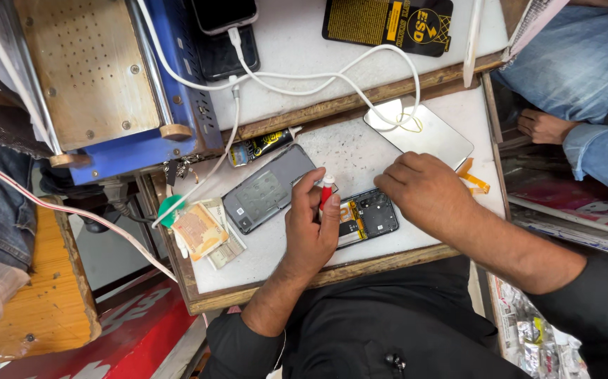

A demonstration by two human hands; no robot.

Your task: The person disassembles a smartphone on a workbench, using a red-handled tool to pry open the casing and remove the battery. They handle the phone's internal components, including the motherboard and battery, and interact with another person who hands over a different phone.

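Plainly, the risk sits low in the frame's centre, where the left hand (310, 228) pinches a small red-and-white tool (325, 193) upright between thumb and fingers, its tip just above the opened black phone body with exposed circuit board (367, 217); a slip or too much pressure there could scratch the board or disturb the orange flex ribbon (473, 177) showing at the right. The right hand (423, 193) lies curled and pressing on that body's far edge, gripping nothing loose, and if it lifts, the phone could skate across the white tabletop (276, 245). Just left lies a grey rectangular back cover (267, 188), inner side up, and beyond it folded banknotes (202, 230) near the table's wooden edge, easily knocked off by an elbow. Higher up, a pale glass screen panel (423, 130) rests under a looping white cable (332, 77) that could snag and drag it. Farthest, at upper left, stands a blue metal machine with a perforated plate (93, 77); a denim-clad person (584, 77) crowds the cramped stall's upper right.
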